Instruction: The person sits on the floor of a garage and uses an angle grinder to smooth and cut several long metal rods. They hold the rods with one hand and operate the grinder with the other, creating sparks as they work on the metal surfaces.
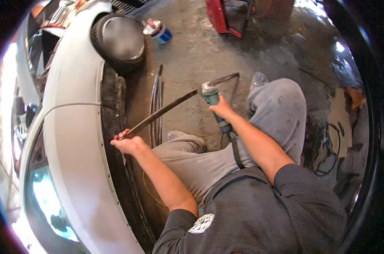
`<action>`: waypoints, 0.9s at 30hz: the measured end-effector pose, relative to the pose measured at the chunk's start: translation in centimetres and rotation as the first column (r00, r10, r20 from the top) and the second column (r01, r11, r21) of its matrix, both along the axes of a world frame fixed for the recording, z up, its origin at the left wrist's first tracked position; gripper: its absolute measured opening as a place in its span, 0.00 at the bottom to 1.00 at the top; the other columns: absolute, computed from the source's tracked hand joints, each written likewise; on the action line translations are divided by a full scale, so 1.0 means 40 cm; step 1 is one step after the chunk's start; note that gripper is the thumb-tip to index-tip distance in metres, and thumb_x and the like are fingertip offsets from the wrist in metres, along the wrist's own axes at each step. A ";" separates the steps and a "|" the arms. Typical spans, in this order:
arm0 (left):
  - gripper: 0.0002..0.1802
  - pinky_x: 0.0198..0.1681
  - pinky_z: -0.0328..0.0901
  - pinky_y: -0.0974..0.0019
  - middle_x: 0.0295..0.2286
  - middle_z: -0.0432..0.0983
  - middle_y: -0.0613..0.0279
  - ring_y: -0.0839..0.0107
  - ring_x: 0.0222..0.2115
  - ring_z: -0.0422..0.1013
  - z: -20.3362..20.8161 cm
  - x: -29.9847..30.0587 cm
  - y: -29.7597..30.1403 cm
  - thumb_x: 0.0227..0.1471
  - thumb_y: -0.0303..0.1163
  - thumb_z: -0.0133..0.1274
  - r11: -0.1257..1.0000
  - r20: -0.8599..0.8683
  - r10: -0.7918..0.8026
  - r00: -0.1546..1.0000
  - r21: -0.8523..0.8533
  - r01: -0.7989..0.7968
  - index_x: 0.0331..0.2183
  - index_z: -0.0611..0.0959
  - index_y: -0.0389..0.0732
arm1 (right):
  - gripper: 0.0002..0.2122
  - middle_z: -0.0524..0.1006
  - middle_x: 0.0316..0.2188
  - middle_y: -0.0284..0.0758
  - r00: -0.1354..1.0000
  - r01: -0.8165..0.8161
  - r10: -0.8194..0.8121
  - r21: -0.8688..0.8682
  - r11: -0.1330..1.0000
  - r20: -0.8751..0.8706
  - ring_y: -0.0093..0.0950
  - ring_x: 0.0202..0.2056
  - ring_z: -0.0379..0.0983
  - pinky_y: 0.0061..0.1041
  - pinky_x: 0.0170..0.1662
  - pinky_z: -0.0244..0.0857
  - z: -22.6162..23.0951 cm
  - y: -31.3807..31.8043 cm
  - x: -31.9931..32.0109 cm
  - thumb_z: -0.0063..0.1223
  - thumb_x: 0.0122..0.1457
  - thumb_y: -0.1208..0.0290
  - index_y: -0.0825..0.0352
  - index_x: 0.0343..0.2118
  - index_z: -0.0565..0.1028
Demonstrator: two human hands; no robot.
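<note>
My left hand (129, 144) is closed round the near end of a long, dark, narrow strip (168, 108) beside the car's sill. The strip slants up and to the right, passes behind the grinder's head, and its far end lies near my right foot. My right hand (222, 109) grips a green angle grinder (212, 97) by its body, with the metal head over the strip. The grinder's disc cannot be made out. A dark cord or strap (235, 150) runs from the grinder's rear toward my lap.
A pale car body (73, 84) with a wheel (120, 38) stands along my left. Several long thin strips (156, 106) lie on the floor near it. Ahead are a blue and white bucket (160, 33) and a red metal object (217, 17). A dark cable (336, 146) curls at the right.
</note>
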State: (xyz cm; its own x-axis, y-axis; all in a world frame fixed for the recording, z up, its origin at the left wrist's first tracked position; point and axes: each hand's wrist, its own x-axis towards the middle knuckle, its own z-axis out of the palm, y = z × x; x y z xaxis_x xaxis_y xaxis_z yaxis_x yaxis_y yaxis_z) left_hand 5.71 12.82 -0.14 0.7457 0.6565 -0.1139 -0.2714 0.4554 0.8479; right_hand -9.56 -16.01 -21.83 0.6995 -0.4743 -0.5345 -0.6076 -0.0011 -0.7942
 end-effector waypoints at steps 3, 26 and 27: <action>0.21 0.29 0.68 0.59 0.21 0.65 0.65 0.68 0.21 0.64 0.004 -0.027 -0.037 0.74 0.48 0.34 0.999 -0.022 0.015 1.000 0.036 -0.015 0.39 0.70 0.40 | 0.44 0.79 0.49 0.48 0.998 0.016 -0.014 0.021 1.000 -0.063 0.47 0.48 0.78 0.43 0.51 0.70 -0.012 0.013 -0.010 0.66 0.44 0.57 0.67 0.65 0.60; 0.20 0.29 0.69 0.58 0.18 0.67 0.66 0.70 0.18 0.63 -0.001 -0.023 -0.043 0.74 0.47 0.33 0.991 0.108 -0.131 0.985 -0.012 0.133 0.39 0.72 0.42 | 0.42 0.78 0.48 0.49 0.916 -0.306 0.254 0.133 0.943 0.310 0.40 0.48 0.77 0.37 0.50 0.70 0.275 0.132 0.024 0.66 0.43 0.62 0.71 0.64 0.63; 0.21 0.29 0.69 0.58 0.17 0.64 0.67 0.71 0.18 0.62 -0.002 -0.020 -0.030 0.74 0.48 0.31 0.994 0.086 -0.111 0.990 -0.001 0.111 0.40 0.71 0.43 | 0.42 0.79 0.47 0.49 0.929 -0.298 0.253 0.141 0.944 0.269 0.42 0.46 0.78 0.38 0.49 0.70 0.231 0.113 0.034 0.66 0.43 0.61 0.71 0.63 0.63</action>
State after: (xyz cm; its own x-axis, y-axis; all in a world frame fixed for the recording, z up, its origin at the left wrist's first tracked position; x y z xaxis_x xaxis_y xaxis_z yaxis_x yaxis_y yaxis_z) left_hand 4.92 11.63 -0.23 0.8211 0.5685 -0.0502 -0.2901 0.4915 0.8211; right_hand -8.19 -11.48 -12.57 0.9079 -0.1580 -0.3882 -0.3912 0.0131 -0.9202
